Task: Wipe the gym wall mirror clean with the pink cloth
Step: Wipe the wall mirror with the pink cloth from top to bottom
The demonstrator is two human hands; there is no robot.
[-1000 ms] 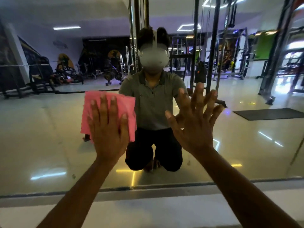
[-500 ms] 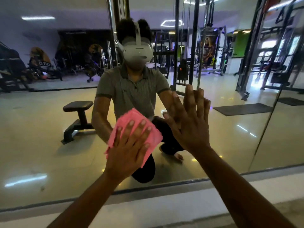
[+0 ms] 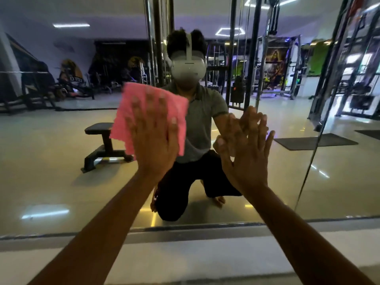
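Note:
The gym wall mirror fills the view, with its lower edge near the floor. My left hand lies flat with straight fingers on the pink cloth and presses it against the glass at about chest height of my reflection. My right hand is spread open with its palm on the bare mirror to the right of the cloth. The cloth is blurred from motion.
A metal strip runs along the mirror's bottom edge above a pale floor ledge. A vertical seam between mirror panels runs at the right. A black bench, racks and a kneeling person appear only as reflections.
My left hand has swept the pink cloth up and slightly left on the glass from its lower position half a second ago. My right hand has stayed planted on the mirror.

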